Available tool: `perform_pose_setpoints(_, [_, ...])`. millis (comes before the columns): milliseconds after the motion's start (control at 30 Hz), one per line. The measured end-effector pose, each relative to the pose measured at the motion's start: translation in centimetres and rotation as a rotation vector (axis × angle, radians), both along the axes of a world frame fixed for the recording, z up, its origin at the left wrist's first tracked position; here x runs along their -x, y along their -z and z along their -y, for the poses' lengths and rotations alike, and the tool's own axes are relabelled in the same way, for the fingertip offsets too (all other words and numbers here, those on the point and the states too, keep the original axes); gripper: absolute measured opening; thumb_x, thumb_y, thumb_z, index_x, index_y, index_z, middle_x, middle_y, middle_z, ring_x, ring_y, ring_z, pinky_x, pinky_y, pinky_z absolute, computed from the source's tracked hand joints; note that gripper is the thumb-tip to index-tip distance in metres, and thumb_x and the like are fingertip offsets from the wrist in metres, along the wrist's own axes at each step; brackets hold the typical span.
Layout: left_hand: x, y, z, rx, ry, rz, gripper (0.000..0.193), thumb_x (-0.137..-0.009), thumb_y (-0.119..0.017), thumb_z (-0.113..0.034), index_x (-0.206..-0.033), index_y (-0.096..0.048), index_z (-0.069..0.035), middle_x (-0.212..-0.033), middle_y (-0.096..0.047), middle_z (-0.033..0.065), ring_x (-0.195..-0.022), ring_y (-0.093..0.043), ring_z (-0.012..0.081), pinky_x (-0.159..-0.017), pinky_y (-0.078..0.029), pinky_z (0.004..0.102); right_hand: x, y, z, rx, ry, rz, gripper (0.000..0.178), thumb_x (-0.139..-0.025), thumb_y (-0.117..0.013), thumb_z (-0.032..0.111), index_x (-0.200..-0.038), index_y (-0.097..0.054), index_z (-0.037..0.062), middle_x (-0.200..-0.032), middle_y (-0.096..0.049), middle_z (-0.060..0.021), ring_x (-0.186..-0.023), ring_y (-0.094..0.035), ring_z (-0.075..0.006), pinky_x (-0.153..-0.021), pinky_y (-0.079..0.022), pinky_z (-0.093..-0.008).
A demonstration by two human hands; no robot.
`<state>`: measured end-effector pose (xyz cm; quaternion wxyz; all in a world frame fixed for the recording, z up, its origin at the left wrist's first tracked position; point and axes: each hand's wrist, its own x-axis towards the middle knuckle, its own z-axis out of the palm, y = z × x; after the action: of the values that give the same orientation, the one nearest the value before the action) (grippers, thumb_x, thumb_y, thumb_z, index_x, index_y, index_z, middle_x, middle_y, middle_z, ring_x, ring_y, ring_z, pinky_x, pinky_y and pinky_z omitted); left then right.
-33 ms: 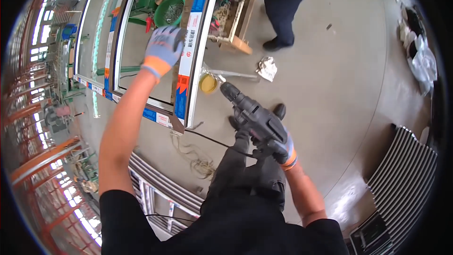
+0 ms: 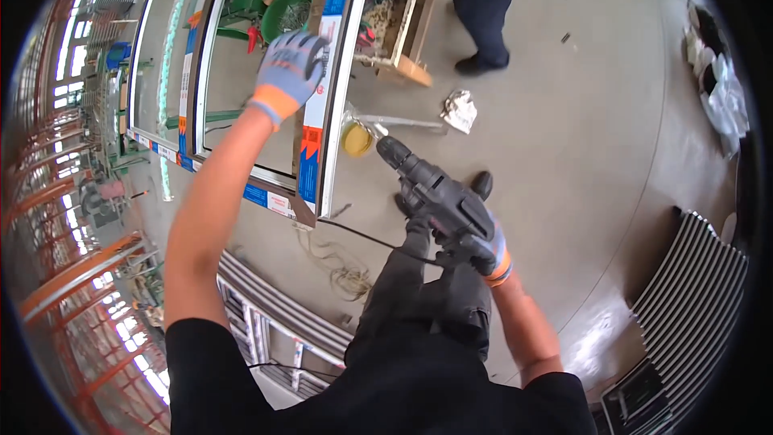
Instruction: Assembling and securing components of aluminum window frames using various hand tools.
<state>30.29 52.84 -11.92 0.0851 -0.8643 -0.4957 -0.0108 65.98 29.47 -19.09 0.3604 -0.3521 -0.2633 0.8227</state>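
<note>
Nearest, the right hand [image 2: 493, 258] is closed around the grip of a black drill [image 2: 444, 203], whose long axis slants from near right to far left, so its chuck faces the right rail of the metal frame [image 2: 309, 173], apart from it. A dark cord [image 2: 362, 238] runs leftward from the drill toward the frame's near corner. Farther left, the left hand [image 2: 291, 71] is over that rail, nearer the frame than the right hand; its fingers look bent, but blur hides whether they grip anything. Between chuck and rail shows a yellow round thing [image 2: 357, 141], a crumpled wrapper [image 2: 459, 111] to its right. Beyond are a green bowl [image 2: 283, 13], a cluttered wooden tray [image 2: 423, 12] and a co-worker's leg [image 2: 485, 20].
</note>
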Motion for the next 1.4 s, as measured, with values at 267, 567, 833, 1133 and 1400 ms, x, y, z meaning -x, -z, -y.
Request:
perform_pose_setpoints(267, [-1.7, 11.6, -8.8, 0.176, 0.338, 0.019, 0.05, -0.079, -0.057, -0.014, -0.128, -0.053, -0.01, -0.135, -0.05, 0.0111, -0.131, -0.04, 0.0322, -0.114, -0.027, 0.0477, 1.2, 8.1, -4.2, 0.096, 0.022, -0.124, 0.088, -0.07, -0.077, 0.042, -0.137, -0.044, -0.0025, -0.114, -0.063, -0.01, -0.094, -0.062, -0.016, -0.081, -0.052, -0.0299])
perform_pose_setpoints(567, [-2.2, 15.1, -10.6, 0.195, 0.438, 0.069, 0.041, -0.077, -0.052, -0.007, -0.116, -0.063, -0.01, -0.126, -0.06, 0.0092, -0.127, -0.047, 0.0325, -0.111, -0.03, 0.0476, 2.0, 13.8, -7.3, 0.114, -0.154, -0.227, 0.089, -0.071, -0.084, 0.02, -0.146, -0.038, 0.001, -0.137, -0.053, -0.0077, -0.121, -0.052, -0.014, -0.104, -0.039, -0.0309])
perform_pose_setpoints(833, [-1.0, 15.9, -11.4, 0.221, 0.454, 0.07, 0.034, -0.085, -0.051, -0.017, -0.116, -0.064, -0.011, -0.127, -0.061, 0.008, -0.128, -0.047, 0.0327, -0.112, -0.029, 0.0475, 3.1, 15.4, -8.8, 0.029, -0.189, -0.188, 0.088, -0.071, -0.082, 0.012, -0.145, -0.038, 0.0005, -0.136, -0.054, -0.0091, -0.12, -0.054, -0.0157, -0.104, -0.04, -0.0315])
perform_pose_setpoints(1133, [0.0, 16.1, -11.4, 0.241, 0.426, 0.089, 0.033, -0.084, -0.053, -0.016, -0.115, -0.064, -0.011, -0.127, -0.061, 0.0077, -0.129, -0.047, 0.0315, -0.112, -0.029, 0.048, 5.0, 15.3, -11.9, -0.039, -0.21, -0.108, 0.09, -0.072, -0.084, 0.032, -0.142, -0.039, -0.0035, -0.129, -0.057, -0.0106, -0.114, -0.055, -0.0172, -0.1, -0.042, -0.0323])
perform_pose_setpoints(1400, [0.7, 15.9, -12.4, 0.246, 0.473, 0.115, 0.033, -0.084, -0.054, -0.015, -0.116, -0.063, -0.01, -0.124, -0.063, 0.0077, -0.127, -0.049, 0.0333, -0.113, -0.028, 0.0478, 5.8, 14.9, -13.5, -0.084, -0.248, -0.116, 0.083, -0.072, -0.081, 0.013, -0.142, -0.04, -0.0017, -0.13, -0.058, -0.0112, -0.115, -0.056, -0.0172, -0.101, -0.042, -0.0315])
